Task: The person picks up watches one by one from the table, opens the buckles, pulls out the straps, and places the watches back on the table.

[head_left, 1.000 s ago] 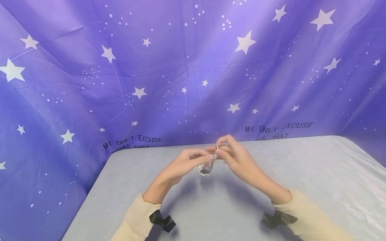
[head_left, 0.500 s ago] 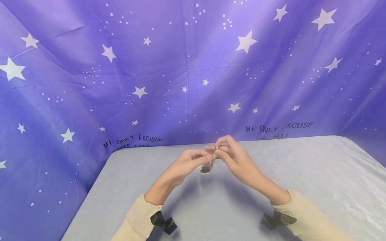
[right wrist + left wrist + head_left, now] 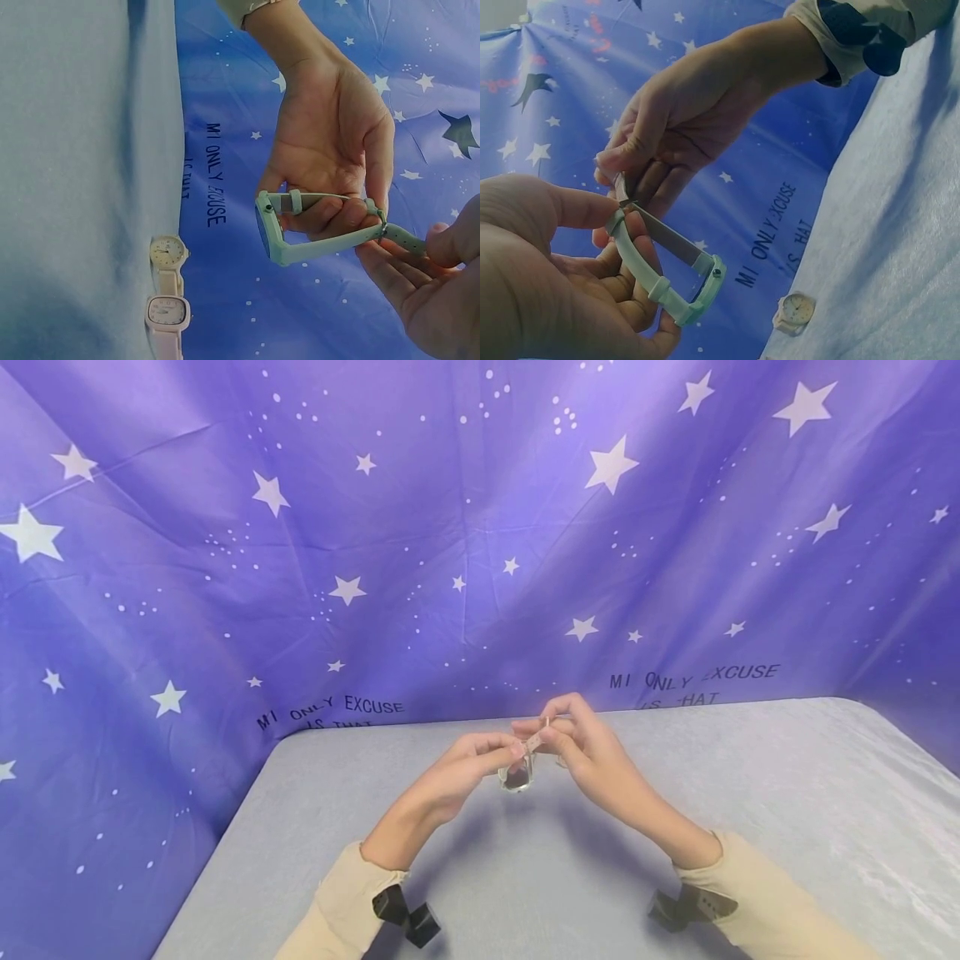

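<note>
A pale green wristwatch (image 3: 702, 301) with a squared case hangs between my two hands, its strap bent into a loop. In the head view the watch (image 3: 517, 782) is small, hanging below the fingertips. My left hand (image 3: 468, 768) pinches the strap by the buckle between thumb and fingers, other fingers inside the loop in both wrist views. My right hand (image 3: 592, 756) pinches the strap's free end (image 3: 405, 238), which comes out past the metal buckle (image 3: 383, 225). The watch's dial faces away from both wrist cameras.
A cream round watch (image 3: 166, 253) and a pink squared watch (image 3: 167, 313) lie by the table edge in the right wrist view. A pale watch (image 3: 795, 308) shows in the left wrist view. The grey-blue cloth table (image 3: 525, 893) meets a purple star-printed curtain (image 3: 480, 527).
My right hand has drawn slightly right and up, and more of the strap's end shows between the hands. The watch loop has shifted slightly right; my left hand has hardly moved.
</note>
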The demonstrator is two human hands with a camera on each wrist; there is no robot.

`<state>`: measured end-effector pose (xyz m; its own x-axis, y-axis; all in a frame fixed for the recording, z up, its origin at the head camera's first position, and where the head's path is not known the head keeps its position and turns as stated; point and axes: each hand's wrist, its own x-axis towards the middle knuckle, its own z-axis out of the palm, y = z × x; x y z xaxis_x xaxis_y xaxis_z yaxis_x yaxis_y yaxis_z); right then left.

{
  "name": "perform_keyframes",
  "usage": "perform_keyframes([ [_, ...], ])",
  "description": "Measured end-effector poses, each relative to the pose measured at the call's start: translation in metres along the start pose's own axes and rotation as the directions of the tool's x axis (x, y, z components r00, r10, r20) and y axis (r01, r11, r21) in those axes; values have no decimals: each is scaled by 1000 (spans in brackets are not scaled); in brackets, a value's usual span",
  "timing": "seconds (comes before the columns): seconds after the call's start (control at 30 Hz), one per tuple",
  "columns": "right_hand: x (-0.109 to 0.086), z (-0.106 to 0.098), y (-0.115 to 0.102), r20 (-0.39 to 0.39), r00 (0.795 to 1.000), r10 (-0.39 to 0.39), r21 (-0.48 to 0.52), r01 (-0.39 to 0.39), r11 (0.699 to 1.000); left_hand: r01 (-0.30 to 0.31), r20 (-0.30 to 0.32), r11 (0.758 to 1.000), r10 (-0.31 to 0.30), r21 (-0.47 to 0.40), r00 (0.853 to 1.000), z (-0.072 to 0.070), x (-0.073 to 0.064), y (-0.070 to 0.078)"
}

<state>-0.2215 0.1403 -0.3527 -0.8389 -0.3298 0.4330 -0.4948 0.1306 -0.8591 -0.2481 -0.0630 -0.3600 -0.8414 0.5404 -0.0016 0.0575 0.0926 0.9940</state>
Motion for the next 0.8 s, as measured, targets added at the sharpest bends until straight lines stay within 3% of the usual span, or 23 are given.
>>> perform_keyframes([
  [0.4,2,0,2,-29,998,61,71,-59,996,-7,44,999,9,-46,999,0,-1,3],
  [0.8,3,-1,2,-11,991,135,162,-131,978,-9,58,996,14,-91,998,0,-1,3],
])
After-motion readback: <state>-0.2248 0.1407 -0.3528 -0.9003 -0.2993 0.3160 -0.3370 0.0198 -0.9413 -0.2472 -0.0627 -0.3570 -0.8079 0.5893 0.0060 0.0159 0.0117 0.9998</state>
